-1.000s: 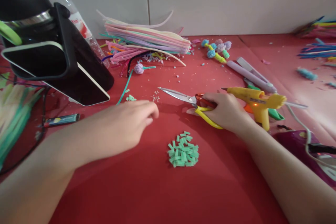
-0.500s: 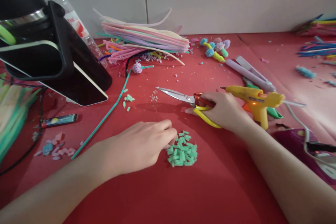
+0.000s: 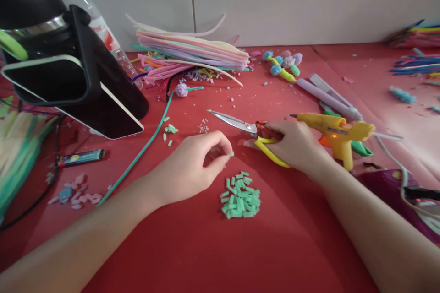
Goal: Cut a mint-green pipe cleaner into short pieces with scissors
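Between the thumb and forefinger of my left hand [image 3: 195,162] is a small green pipe cleaner piece [image 3: 231,154], pinched at the fingertips. Just below it on the red table lies a pile of short green pieces [image 3: 240,196]. My right hand [image 3: 292,144] is wrapped round the scissors [image 3: 240,123], which have one yellow and one orange-red handle. Their blades look closed and point left, past my left fingertips. A few lighter green bits [image 3: 170,129] and tiny pale crumbs [image 3: 204,125] lie beyond my left hand.
A yellow glue gun [image 3: 337,130] with a lit orange light and a lilac hair straightener [image 3: 328,96] lie right. Pipe cleaner bundles [image 3: 192,50] fill the back. At left stand a black bottle [image 3: 127,87] and a phone [image 3: 117,114]; a lighter [image 3: 82,157] lies below.
My left hand has lifted from the edge of the green pile and moved up toward the scissors, with a green piece now showing in its pinch. My right hand stays in place.
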Demonstrator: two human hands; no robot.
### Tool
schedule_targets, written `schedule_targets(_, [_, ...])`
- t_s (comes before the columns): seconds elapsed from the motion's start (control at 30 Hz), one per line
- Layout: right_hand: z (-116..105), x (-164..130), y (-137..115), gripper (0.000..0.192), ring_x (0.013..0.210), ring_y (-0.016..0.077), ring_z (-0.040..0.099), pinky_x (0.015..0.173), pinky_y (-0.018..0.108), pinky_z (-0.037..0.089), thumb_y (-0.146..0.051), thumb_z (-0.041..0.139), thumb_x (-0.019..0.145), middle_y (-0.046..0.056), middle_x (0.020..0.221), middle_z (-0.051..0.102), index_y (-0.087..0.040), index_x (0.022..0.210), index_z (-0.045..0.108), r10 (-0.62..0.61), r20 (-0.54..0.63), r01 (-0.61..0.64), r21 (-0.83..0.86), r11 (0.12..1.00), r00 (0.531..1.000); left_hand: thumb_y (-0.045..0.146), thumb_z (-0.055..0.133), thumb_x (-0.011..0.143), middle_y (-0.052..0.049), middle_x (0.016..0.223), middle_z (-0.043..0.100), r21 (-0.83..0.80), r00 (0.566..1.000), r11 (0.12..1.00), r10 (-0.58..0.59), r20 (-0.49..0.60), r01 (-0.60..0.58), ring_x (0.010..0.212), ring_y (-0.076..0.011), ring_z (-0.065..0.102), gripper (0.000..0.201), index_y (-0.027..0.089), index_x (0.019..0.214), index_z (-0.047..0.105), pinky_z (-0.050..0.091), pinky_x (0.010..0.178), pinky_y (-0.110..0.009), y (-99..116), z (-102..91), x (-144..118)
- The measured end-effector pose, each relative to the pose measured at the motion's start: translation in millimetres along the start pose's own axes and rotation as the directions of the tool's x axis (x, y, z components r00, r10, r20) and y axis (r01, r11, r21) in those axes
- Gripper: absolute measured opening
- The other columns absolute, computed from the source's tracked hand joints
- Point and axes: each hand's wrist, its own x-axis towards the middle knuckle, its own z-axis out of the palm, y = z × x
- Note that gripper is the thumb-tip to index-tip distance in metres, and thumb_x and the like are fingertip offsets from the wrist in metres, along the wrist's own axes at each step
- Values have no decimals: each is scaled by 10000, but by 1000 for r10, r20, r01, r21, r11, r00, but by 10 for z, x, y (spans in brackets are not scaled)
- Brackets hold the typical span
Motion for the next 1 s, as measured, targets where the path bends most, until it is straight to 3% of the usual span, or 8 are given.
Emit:
schedule_targets(0.17, [31, -17, 27, 695, 541, 104, 246, 484, 279, 203, -818, 646, 641, -40, 521, 301, -231, 564, 281, -1, -82, 4, 39, 999, 997, 296, 667, 880, -37, 898, 708, -288, 960, 958, -85, -267, 5, 773, -142, 700, 137, 181, 950, 639, 579, 714, -259, -247, 71, 136])
schedule_targets(0.27, [43, -27, 36, 663, 532, 105, 261, 494, 288, 204, -796, 657, 644, -43, 517, 322, -235, 574, 313, 12, -72, -8, 48, 999, 997, 323, 720, 846, -49, 888, 725, -380, 922, 925, -156, -355, 10, 738, -131, 697, 198, 166, 959, 679, 591, 682, -244, -344, 32, 182])
schedule_targets(0.43, [28, -42, 3, 664, 529, 111, 296, 511, 292, 237, -833, 626, 643, -40, 517, 353, -233, 576, 349, 23, -42, -22, 31, 999, 999, 373, 695, 873, -41, 808, 703, -468, 905, 884, -204, -374, 6, 665, -111, 655, 216, 159, 884, 666, 566, 616, -225, -394, 1, 201])
schedule_targets(0.63, [-27, -67, -21, 689, 516, 102, 263, 524, 292, 236, -855, 625, 624, -49, 515, 328, -231, 579, 338, 0, -12, 0, 24, 1000, 1000, 409, 630, 917, 9, 730, 585, -590, 914, 805, -191, -358, -63, 549, -68, 524, 273, 182, 775, 580, 431, 467, -191, -433, 15, 215])
schedule_targets(1.0, [23, -86, -1, 662, 544, 106, 249, 523, 283, 263, -825, 651, 640, -55, 527, 316, -229, 602, 364, -11, 31, 9, 59, 998, 999, 424, 610, 938, 17, 708, 565, -602, 925, 794, -158, -345, -89, 539, -66, 505, 291, 188, 773, 574, 392, 452, -197, -495, -9, 207])
